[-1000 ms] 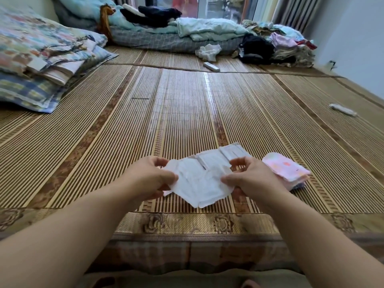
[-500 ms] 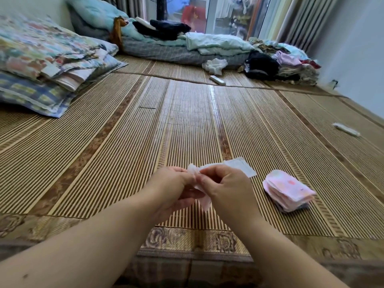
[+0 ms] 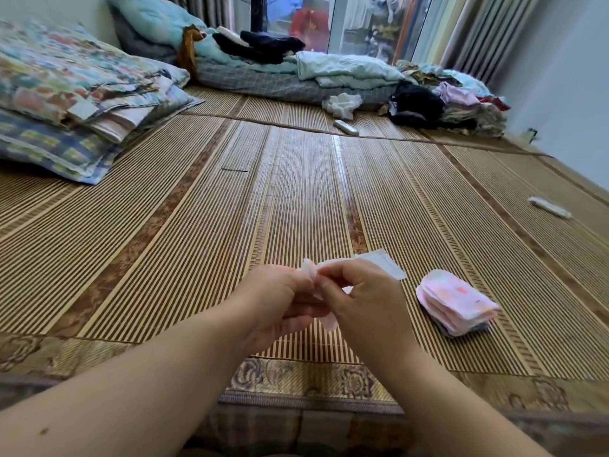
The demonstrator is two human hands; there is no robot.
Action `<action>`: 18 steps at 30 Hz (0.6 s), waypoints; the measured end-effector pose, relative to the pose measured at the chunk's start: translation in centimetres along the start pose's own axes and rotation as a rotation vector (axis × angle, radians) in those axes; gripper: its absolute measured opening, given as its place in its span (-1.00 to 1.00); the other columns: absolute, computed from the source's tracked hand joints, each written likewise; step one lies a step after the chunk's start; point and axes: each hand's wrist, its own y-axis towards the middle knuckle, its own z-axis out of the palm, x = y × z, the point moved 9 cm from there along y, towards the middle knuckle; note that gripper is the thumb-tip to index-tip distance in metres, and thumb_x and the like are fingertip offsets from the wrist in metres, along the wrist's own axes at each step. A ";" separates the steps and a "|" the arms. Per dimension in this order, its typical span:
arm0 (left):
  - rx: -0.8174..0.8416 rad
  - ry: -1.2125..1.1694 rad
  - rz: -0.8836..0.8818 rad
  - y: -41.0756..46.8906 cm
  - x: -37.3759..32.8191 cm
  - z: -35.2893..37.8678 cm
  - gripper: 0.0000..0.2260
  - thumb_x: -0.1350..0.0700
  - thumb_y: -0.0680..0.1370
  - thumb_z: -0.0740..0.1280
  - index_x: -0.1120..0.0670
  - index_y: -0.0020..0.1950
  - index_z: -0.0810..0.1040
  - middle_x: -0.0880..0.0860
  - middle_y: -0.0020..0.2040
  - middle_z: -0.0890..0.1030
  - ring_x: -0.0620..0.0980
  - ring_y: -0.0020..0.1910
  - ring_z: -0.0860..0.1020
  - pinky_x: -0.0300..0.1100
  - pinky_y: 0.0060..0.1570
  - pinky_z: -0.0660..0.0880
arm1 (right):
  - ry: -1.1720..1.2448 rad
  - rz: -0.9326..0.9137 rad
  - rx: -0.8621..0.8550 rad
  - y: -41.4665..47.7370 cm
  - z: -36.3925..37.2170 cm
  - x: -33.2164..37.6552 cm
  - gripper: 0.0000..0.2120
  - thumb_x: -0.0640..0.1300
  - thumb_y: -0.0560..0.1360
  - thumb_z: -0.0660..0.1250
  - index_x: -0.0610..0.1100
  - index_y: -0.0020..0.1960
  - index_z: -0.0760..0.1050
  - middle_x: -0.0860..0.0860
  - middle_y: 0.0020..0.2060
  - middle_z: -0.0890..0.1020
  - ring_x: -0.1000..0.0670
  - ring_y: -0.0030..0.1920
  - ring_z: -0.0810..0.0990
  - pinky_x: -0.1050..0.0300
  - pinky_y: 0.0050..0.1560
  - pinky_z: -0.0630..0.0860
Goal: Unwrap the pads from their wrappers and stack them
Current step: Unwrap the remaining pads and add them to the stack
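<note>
Low over the bamboo mat (image 3: pixel 296 199), my left hand (image 3: pixel 273 301) and my right hand (image 3: pixel 365 298) are pressed together. Both pinch a crumpled pale pink wrapper (image 3: pixel 309 275), most of it hidden between the fingers. A white pad (image 3: pixel 382 263) sticks out behind my right hand, lying flat toward the far right. A stack of pink wrapped pads (image 3: pixel 456 301) rests on the mat just right of my right hand, apart from it.
Folded quilts and pillows (image 3: pixel 75 94) pile up at the left. Bedding (image 3: pixel 283 70) and heaped clothes (image 3: pixel 445 103) line the far edge. A white remote (image 3: pixel 346 128) and a small white roll (image 3: pixel 548 207) lie on the mat. The mat's patterned border (image 3: pixel 313 377) runs below my hands.
A second ago my hands held the unfolded white piece spread wide apart. They have since come together and bunched the wrapper between the fingers. The view has tilted slightly.
</note>
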 end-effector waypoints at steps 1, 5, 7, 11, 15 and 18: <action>0.009 -0.010 -0.001 0.0 -0.1 0.2 -0.80 0.23 0.53 0.22 0.23 -0.18 0.61 0.08 -0.40 0.64 -0.05 -0.42 0.63 -0.30 -0.47 0.48 | 0.002 -0.007 0.023 0.0 0.2 0.1 -0.91 -0.07 0.45 0.40 -0.02 -0.11 0.68 0.11 -0.21 0.65 0.16 -0.15 0.59 0.17 -0.08 0.56; -0.002 -0.075 -0.026 0.1 -0.1 0.3 -0.76 0.11 0.53 0.21 0.18 -0.24 0.56 0.10 -0.37 0.57 -0.03 -0.45 0.54 -0.23 -0.44 0.46 | -0.017 -0.029 0.161 -0.5 1.1 0.2 -0.88 -0.10 0.45 0.38 -0.02 -0.07 0.68 0.18 -0.18 0.55 0.23 -0.26 0.54 0.35 -0.25 0.46; -0.019 -0.068 -0.021 0.2 0.0 0.1 -0.79 0.09 0.54 0.26 0.20 -0.14 0.59 0.13 -0.29 0.61 -0.02 -0.39 0.55 -0.23 -0.41 0.49 | -0.029 -0.071 0.204 -0.7 1.3 0.4 -0.86 -0.09 0.42 0.42 -0.02 -0.03 0.67 0.21 -0.16 0.53 0.26 -0.23 0.52 0.39 -0.24 0.46; -0.021 -0.116 -0.015 0.1 -0.3 0.1 -0.80 0.21 0.56 0.21 0.29 -0.04 0.58 0.17 -0.28 0.67 0.02 -0.40 0.64 -0.23 -0.44 0.55 | 0.047 -0.046 0.172 -0.9 0.9 -0.6 -0.66 -0.10 0.34 0.49 0.04 0.09 0.53 0.16 -0.03 0.59 0.23 0.00 0.56 0.33 -0.02 0.52; 0.060 -0.246 0.007 0.1 -1.4 0.7 -0.77 0.19 0.57 0.18 0.28 -0.13 0.56 0.24 -0.26 0.69 0.09 -0.30 0.69 -0.18 -0.33 0.61 | 0.138 0.023 0.146 -0.8 0.2 -2.0 -0.78 -0.03 0.42 0.45 -0.01 0.05 0.57 0.21 -0.15 0.66 0.22 -0.10 0.61 0.35 -0.11 0.51; 0.123 -0.285 0.014 -0.1 -1.8 1.8 -0.74 0.16 0.55 0.21 0.24 -0.23 0.60 0.18 -0.32 0.69 0.01 -0.37 0.68 -0.24 -0.43 0.57 | 0.198 0.038 0.052 -0.4 -1.5 -2.4 -0.94 -0.12 0.47 0.39 -0.03 -0.18 0.61 0.20 -0.42 0.60 0.18 -0.36 0.55 0.33 -0.34 0.43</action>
